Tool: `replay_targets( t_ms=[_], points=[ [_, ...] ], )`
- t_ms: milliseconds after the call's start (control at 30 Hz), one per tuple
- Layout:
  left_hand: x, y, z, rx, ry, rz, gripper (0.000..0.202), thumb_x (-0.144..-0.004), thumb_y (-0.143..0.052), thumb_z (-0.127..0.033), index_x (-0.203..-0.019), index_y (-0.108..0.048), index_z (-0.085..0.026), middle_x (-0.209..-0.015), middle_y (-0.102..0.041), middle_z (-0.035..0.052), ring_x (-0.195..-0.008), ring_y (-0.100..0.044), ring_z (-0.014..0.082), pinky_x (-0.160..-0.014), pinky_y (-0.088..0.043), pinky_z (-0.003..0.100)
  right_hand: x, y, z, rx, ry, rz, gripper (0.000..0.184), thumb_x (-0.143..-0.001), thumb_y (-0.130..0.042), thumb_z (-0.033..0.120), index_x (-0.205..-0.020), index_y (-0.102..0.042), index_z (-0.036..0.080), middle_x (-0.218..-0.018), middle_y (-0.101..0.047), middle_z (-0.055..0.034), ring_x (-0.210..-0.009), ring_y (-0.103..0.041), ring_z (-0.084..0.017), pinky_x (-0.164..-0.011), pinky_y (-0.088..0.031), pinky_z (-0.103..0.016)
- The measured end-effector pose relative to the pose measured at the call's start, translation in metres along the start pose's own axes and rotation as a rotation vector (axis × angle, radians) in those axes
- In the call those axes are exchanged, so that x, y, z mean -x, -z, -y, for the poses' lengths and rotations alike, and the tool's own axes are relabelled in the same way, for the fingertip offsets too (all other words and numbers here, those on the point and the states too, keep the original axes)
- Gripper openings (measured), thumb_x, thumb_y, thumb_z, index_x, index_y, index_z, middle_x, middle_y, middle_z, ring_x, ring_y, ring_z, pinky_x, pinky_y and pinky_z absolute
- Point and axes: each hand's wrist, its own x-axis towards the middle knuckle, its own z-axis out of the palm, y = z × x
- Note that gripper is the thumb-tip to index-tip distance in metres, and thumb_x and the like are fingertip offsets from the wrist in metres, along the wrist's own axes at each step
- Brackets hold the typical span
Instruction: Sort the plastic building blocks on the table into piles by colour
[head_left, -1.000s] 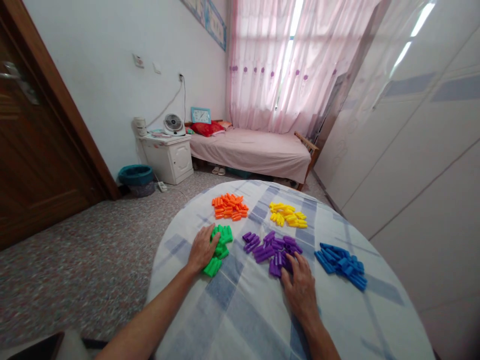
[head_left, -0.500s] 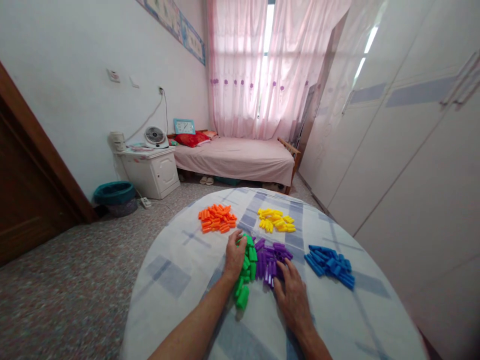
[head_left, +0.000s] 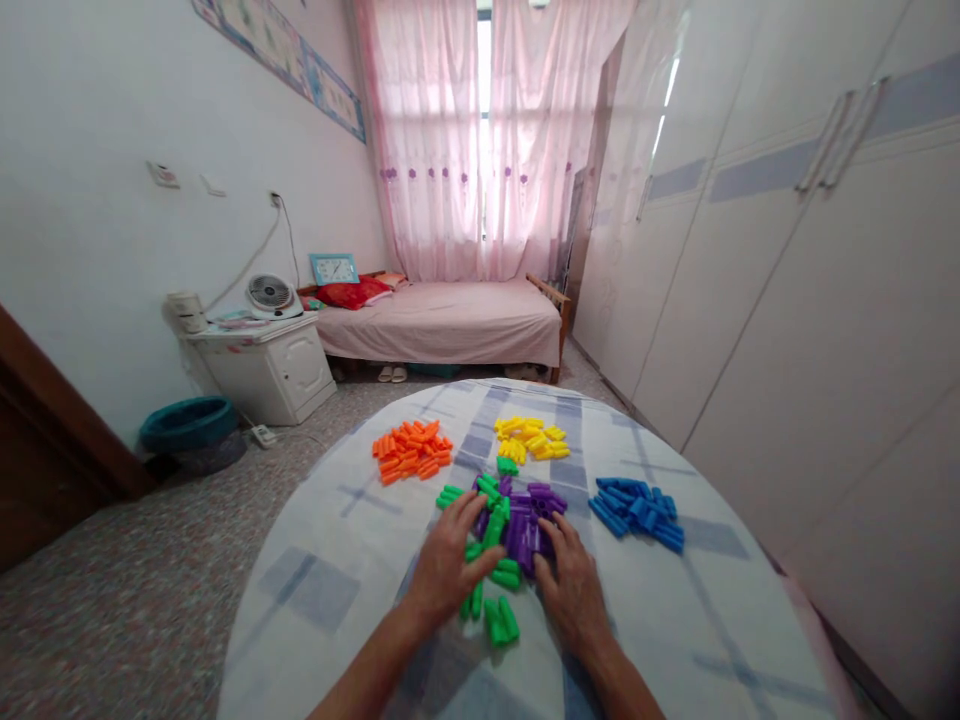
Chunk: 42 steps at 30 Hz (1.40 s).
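My left hand (head_left: pixel 450 560) lies palm down over the green plastic tube-like pieces (head_left: pixel 493 530), fingers spread and touching some of them. The green pieces are scattered, with a small cluster near my wrists and another toward the yellow ones. Against the right edge of the purple pieces (head_left: pixel 521 545) rests my right hand (head_left: pixel 571 585), its fingers apart and curved. Green and purple pieces touch and partly overlap between the hands. Parts of the green pieces are hidden beneath my left fingers. Neither hand grips a piece.
On the round table's checked cloth (head_left: pixel 307 590) sit separate piles of orange pieces (head_left: pixel 412 450), yellow pieces (head_left: pixel 531 438) and blue pieces (head_left: pixel 637 510). Beyond stand a bed (head_left: pixel 450 320), a white cabinet (head_left: pixel 262 370), a teal-lined bin (head_left: pixel 187 425) and a tall wardrobe (head_left: pixel 787 300).
My left hand has moved nearer and spread its fingers over the green pieces, which have scattered from their column. My right hand stays beside the purple pieces. The view has turned slightly right.
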Motion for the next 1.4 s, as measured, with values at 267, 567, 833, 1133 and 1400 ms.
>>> replay_targets(
  t_ms=[267, 567, 833, 1133, 1400],
  points=[
    [0.076, 0.003, 0.027, -0.376, 0.11, 0.186, 0.102, -0.05, -0.076, -0.039, -0.142, -0.033, -0.031, -0.146, -0.038, 0.0107, -0.128, -0.042, 0.0352, -0.102, -0.039, 0.044, -0.001, 0.004, 0.005, -0.022, -0.023, 0.029, 0.044, -0.083, -0.046, 0.026, -0.126, -0.053, 0.021, -0.136, -0.048, -0.0092, -0.125, -0.044, -0.023, -0.102, -0.038, -0.042],
    [0.026, -0.041, 0.008, -0.2, 0.119, 0.019, 0.062, -0.067, -0.063, -0.028, -0.128, -0.051, -0.022, -0.129, -0.052, 0.0128, -0.12, -0.049, 0.0308, -0.1, -0.043, 0.044, -0.003, 0.007, 0.005, -0.096, -0.07, -0.002, 0.041, -0.086, -0.041, 0.027, -0.124, -0.054, 0.021, -0.134, -0.05, -0.0085, -0.124, -0.046, -0.021, -0.102, -0.039, -0.041],
    [-0.03, -0.055, 0.003, 0.038, -0.062, -0.062, 0.035, -0.078, -0.054, -0.022, -0.113, -0.057, -0.02, -0.125, -0.051, 0.0103, -0.116, -0.053, 0.0235, -0.091, -0.05, 0.039, -0.002, 0.01, 0.009, -0.172, -0.116, 0.001, 0.039, -0.088, -0.042, 0.03, -0.122, -0.056, 0.019, -0.132, -0.052, -0.0095, -0.123, -0.046, -0.021, -0.104, -0.037, -0.04],
    [-0.07, -0.019, 0.052, -0.046, 0.07, -0.424, 0.029, -0.083, -0.047, -0.034, -0.099, -0.064, -0.018, -0.107, -0.063, 0.01, -0.108, -0.056, 0.0266, -0.099, -0.043, 0.046, -0.057, 0.089, -0.108, 0.057, -0.26, -0.409, 0.056, -0.086, -0.031, 0.052, -0.116, -0.058, 0.012, -0.125, -0.055, -0.0161, -0.119, -0.048, -0.026, -0.106, -0.033, -0.046],
    [-0.07, -0.023, 0.091, 0.298, 0.282, -0.278, 0.044, -0.084, -0.044, -0.049, -0.105, -0.065, -0.017, -0.112, -0.067, 0.0093, -0.109, -0.059, 0.0247, -0.1, -0.042, 0.042, -0.057, 0.088, -0.196, 0.281, -0.239, -0.112, 0.05, -0.082, -0.03, 0.047, -0.107, -0.065, 0.022, -0.123, -0.06, -0.0104, -0.119, -0.049, -0.032, -0.098, -0.037, -0.052]
  ],
)
